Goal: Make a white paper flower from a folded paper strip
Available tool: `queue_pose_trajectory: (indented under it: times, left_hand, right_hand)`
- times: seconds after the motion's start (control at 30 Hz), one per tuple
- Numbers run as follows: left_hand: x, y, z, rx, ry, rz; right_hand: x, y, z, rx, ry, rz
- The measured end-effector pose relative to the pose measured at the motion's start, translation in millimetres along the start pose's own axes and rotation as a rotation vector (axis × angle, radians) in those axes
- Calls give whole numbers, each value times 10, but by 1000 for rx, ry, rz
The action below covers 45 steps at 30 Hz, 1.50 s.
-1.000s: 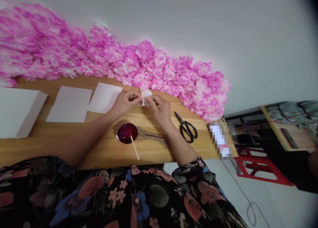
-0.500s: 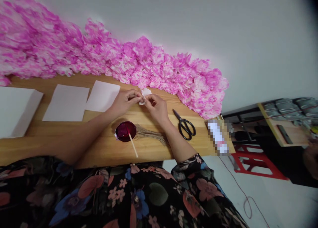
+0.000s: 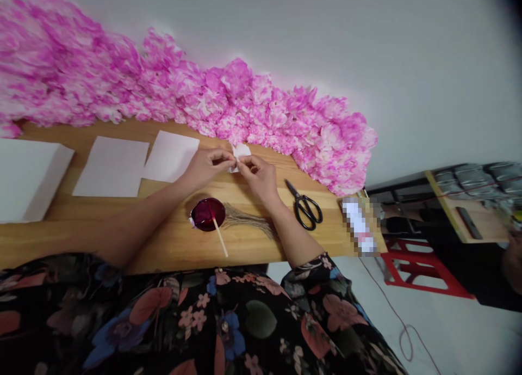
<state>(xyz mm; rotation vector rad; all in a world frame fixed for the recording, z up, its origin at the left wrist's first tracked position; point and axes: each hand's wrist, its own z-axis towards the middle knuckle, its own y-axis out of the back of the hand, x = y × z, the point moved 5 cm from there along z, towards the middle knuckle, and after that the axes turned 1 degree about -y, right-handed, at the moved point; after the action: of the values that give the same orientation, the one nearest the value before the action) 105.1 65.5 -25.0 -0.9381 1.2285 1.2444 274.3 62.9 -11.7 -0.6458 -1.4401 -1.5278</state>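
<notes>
A small piece of white paper [image 3: 241,151], bunched at its middle, is pinched between my two hands above the wooden table. My left hand [image 3: 207,167] grips it from the left with thumb and fingertips. From the right, my right hand [image 3: 260,177] pinches the same paper, its fingers bent. The exact fold is partly hidden by the fingertips. Nearer to me stands a bowl of dark magenta liquid [image 3: 202,214] with a wooden stick [image 3: 220,236] resting in it. A bundle of thin brown strands [image 3: 248,220] lies beside the bowl, partly behind my right forearm.
Pink-and-white paper flowers [image 3: 236,100] line the table's back edge. Black-handled scissors [image 3: 305,205] lie right of my right hand. White paper sheets [image 3: 116,165] and a thick white stack [image 3: 28,179] lie left. Beyond the table's right end are a red stool [image 3: 420,269] and part of another person.
Both hands stay on the white paper, with only slight finger movement. The whole view has shifted a little; the things on the table lie as before.
</notes>
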Motion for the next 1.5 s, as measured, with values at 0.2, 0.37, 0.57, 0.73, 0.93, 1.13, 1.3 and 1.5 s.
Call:
queue_pose_trajectory:
  times: [0.2, 0.37, 0.57, 0.73, 0.93, 1.13, 1.3, 1.5]
  left_hand:
    - [52, 27, 3, -35, 7, 32]
    - [45, 52, 7, -85, -32, 179]
    - [-22, 45, 8, -81, -101, 380]
    - [-20, 41, 3, -67, -79, 341]
    - [-25, 30, 15, -49, -75, 290]
    - [-15, 31, 12, -46, -98, 307]
    - [-23, 17, 6, -27, -111, 300]
    - [-23, 23, 0, -42, -84, 251]
  right_hand:
    - [-3, -14, 4, 15, 58, 1]
    - [-15, -32, 10, 20, 75, -41]
    - [-26, -65, 5, 16, 73, -76]
    - [-48, -76, 7, 27, 24, -4]
    - [-54, -65, 14, 37, -29, 51]
    - [-44, -63, 9, 29, -56, 51]
    - [-19, -56, 7, 22, -48, 38]
    - [-14, -54, 10, 2, -51, 86]
